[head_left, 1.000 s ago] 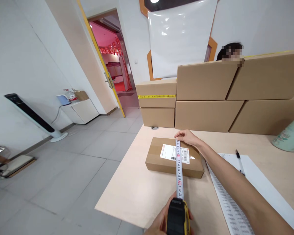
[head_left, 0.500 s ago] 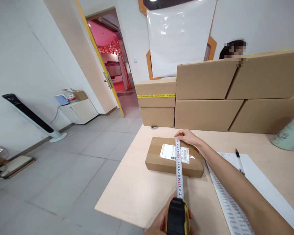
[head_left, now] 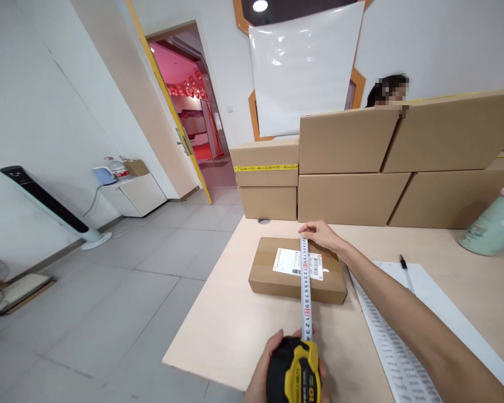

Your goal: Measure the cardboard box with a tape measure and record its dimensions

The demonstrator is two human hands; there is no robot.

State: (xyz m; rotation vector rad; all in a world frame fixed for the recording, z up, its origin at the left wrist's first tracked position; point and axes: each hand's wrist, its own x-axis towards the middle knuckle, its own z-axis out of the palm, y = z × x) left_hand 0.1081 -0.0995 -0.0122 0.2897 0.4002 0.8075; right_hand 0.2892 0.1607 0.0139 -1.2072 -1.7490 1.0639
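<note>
A flat brown cardboard parcel (head_left: pixel 273 271) with a white shipping label (head_left: pixel 288 261) lies on the pale wooden table (head_left: pixel 235 330). A white tape blade (head_left: pixel 305 291) runs across the parcel's top from far edge to near. My right hand (head_left: pixel 321 234) pinches the tape's end at the parcel's far edge. My left hand (head_left: pixel 273 364) grips the yellow and black tape measure case (head_left: pixel 296 374) near the table's front edge, in front of the parcel.
Stacked cardboard boxes (head_left: pixel 353 168) line the table's far side, with a person's head behind them. A printed sheet (head_left: pixel 397 358) and a pen (head_left: pixel 405 271) lie at right, near a mint green bottle (head_left: pixel 489 224). The table's left edge drops to tiled floor (head_left: pixel 109 302).
My left hand has turned the tape measure case so its yellow side shows. The view has shifted slightly. The right hand stays at the parcel's far edge.
</note>
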